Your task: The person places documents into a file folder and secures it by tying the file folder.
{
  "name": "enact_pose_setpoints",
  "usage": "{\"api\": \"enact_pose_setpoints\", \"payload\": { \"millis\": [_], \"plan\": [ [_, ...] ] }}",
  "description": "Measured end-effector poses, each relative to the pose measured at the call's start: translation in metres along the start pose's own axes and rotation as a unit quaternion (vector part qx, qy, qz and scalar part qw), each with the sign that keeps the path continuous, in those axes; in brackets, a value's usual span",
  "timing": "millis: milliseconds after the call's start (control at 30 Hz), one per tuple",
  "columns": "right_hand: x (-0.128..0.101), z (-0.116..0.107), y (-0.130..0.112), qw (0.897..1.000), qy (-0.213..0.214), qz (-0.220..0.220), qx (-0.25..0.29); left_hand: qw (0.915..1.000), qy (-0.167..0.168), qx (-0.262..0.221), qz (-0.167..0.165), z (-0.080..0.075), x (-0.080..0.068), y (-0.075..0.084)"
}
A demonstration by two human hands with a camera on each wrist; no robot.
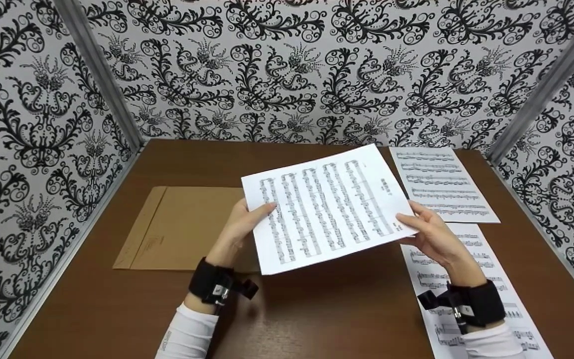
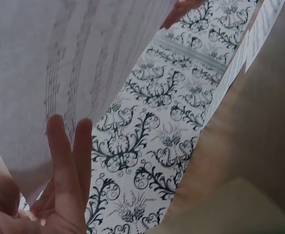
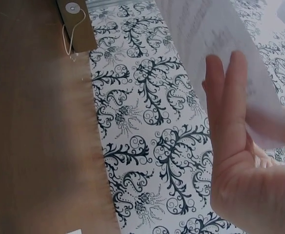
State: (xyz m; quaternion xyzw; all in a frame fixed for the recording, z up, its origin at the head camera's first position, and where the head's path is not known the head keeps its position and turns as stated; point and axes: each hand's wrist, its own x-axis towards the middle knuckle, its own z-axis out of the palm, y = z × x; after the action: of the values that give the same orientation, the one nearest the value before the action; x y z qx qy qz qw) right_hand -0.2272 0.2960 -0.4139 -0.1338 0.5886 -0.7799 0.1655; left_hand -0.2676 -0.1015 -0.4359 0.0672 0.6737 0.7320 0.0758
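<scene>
A white sheet of printed music [image 1: 319, 212] is held above the table between both hands, turned so its staves run nearly lengthwise toward me. My left hand [image 1: 236, 228] pinches its left edge, thumb on the printed face and fingers behind. At the lower right corner, my right hand [image 1: 435, 238] grips the paper the same way. Fingers [image 2: 64, 156] support the back of the sheet in the left wrist view. In the right wrist view, two fingers [image 3: 234, 102] lie along the back. Whether several pages are stacked together I cannot tell.
A brown envelope [image 1: 187, 227] lies left on the brown table [image 1: 312, 319], partly behind the held sheet. Its string-and-button closure [image 3: 72, 8] shows in the right wrist view. Further music sheets lie at right, one at the back [image 1: 441, 184] and one nearer [image 1: 459, 279]. Patterned walls [image 1: 287, 75] enclose the table.
</scene>
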Motion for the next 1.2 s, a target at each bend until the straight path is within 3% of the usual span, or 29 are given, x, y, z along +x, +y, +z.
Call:
{"api": "enact_pose_setpoints", "payload": {
  "millis": [233,733,1000,1200],
  "plan": [
    [-0.001,-0.005,-0.003,1.000,-0.025,0.010,-0.012,0.9975,-0.044,-0.051,-0.019,-0.010,-0.001,0.002],
    [0.001,-0.003,0.006,0.996,-0.078,0.034,-0.037,0.9859,-0.160,-0.032,-0.038,-0.012,0.000,0.003],
    [0.005,0.002,0.015,0.993,-0.076,0.061,-0.059,0.9813,-0.191,-0.004,-0.026,-0.012,0.000,0.003],
    [0.007,0.004,0.020,0.992,-0.067,0.057,-0.085,0.9809,-0.192,0.008,-0.032,-0.012,0.000,0.002]
  ]
}}
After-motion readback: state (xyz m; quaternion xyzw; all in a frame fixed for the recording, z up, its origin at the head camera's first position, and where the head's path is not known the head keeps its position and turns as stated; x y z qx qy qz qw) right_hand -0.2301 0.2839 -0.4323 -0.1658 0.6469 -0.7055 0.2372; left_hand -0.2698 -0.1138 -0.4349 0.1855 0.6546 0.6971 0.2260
